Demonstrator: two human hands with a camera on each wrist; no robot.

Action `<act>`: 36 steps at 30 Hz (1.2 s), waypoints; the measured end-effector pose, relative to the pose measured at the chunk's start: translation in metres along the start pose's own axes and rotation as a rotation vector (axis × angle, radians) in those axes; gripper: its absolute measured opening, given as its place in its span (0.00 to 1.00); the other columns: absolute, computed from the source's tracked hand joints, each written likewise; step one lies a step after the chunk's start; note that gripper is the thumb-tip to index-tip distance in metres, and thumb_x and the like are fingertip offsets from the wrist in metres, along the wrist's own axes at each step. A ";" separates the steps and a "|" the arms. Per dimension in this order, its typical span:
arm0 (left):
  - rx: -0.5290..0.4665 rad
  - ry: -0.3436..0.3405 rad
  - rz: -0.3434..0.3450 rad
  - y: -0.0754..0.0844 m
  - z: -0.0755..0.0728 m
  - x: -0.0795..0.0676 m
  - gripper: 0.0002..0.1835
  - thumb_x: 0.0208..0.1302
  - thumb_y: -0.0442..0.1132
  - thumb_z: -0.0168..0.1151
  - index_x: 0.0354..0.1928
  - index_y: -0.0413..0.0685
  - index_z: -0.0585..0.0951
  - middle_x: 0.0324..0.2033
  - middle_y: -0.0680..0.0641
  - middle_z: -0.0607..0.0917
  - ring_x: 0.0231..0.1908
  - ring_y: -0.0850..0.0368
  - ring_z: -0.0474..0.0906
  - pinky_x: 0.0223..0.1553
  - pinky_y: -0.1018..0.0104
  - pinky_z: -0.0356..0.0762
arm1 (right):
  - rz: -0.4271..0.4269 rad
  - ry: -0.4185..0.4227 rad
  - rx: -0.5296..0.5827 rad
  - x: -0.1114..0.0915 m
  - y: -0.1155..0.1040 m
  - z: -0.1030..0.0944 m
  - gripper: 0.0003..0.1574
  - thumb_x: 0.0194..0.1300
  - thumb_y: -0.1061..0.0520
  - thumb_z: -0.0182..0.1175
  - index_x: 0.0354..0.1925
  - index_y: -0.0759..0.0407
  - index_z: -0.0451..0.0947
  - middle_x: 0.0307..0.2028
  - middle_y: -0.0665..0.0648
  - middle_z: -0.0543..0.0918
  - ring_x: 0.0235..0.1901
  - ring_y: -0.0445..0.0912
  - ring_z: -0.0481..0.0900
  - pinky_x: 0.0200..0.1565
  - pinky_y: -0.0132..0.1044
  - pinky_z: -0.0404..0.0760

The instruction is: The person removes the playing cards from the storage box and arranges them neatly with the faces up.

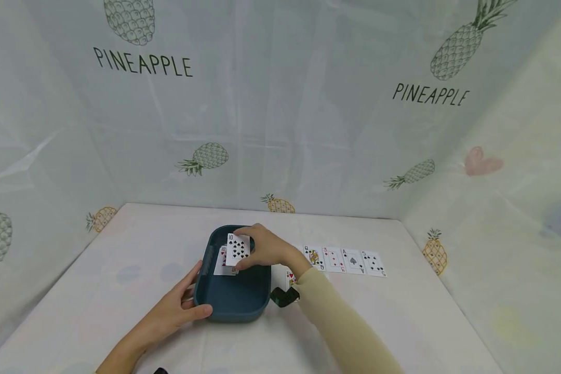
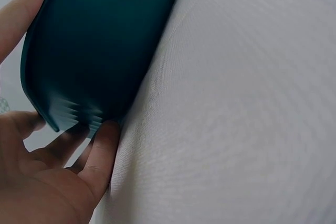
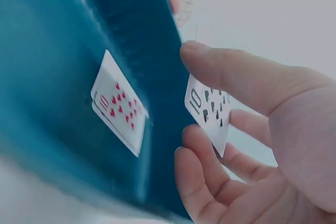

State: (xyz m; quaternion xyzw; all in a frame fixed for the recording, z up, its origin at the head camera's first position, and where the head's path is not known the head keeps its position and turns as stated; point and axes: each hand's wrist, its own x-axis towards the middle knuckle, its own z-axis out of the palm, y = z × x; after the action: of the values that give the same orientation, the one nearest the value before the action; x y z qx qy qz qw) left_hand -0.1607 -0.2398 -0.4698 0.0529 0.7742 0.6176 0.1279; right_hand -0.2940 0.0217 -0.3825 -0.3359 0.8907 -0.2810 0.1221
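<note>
A black ten of spades is pinched between the thumb and fingers of my right hand, over the dark blue tray. In the right wrist view the ten of spades is tilted, its face showing. Inside the tray, at its left side, lies a ten of hearts; the edge of another card shows beneath it. My left hand holds the tray at its near left corner. In the left wrist view its fingers press the tray's outer wall, with the thumb up at the rim.
Right of the tray, a row on the white tabletop has a queen, a three of diamonds, an ace of spades and a black five. My right wrist partly hides a red face card. Pineapple-print cloth surrounds the table.
</note>
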 end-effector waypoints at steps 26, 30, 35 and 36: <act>-0.011 0.013 -0.042 -0.001 0.000 0.000 0.56 0.69 0.46 0.74 0.86 0.74 0.46 0.82 0.39 0.54 0.68 0.43 0.76 0.63 0.54 0.79 | 0.060 0.168 0.035 -0.179 0.121 -0.039 0.56 0.55 0.52 0.84 0.77 0.54 0.70 0.63 0.62 0.72 0.39 0.47 0.79 0.43 0.35 0.82; 0.010 0.012 -0.038 0.001 0.001 0.000 0.56 0.69 0.47 0.75 0.87 0.71 0.46 0.82 0.37 0.53 0.69 0.42 0.76 0.64 0.51 0.80 | 0.077 0.175 0.011 -0.192 0.134 -0.044 0.55 0.55 0.52 0.84 0.76 0.56 0.70 0.63 0.64 0.71 0.40 0.48 0.79 0.44 0.38 0.84; 0.029 0.020 -0.046 0.002 0.002 -0.001 0.57 0.68 0.48 0.75 0.86 0.73 0.46 0.82 0.38 0.53 0.69 0.42 0.75 0.65 0.50 0.79 | 0.133 0.157 0.010 -0.204 0.150 -0.041 0.56 0.54 0.50 0.84 0.76 0.54 0.70 0.61 0.62 0.69 0.40 0.48 0.79 0.44 0.36 0.83; 0.028 0.019 -0.042 0.003 0.001 -0.001 0.57 0.68 0.48 0.75 0.86 0.73 0.46 0.82 0.38 0.53 0.69 0.42 0.75 0.65 0.50 0.79 | 0.141 0.153 0.014 -0.206 0.152 -0.040 0.56 0.54 0.50 0.84 0.76 0.54 0.70 0.60 0.62 0.69 0.40 0.48 0.79 0.44 0.36 0.83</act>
State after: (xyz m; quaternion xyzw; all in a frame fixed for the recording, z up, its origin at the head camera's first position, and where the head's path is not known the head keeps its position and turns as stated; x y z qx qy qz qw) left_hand -0.1593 -0.2386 -0.4673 0.0327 0.7848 0.6045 0.1326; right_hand -0.2377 0.2691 -0.4325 -0.2489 0.9169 -0.3028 0.0755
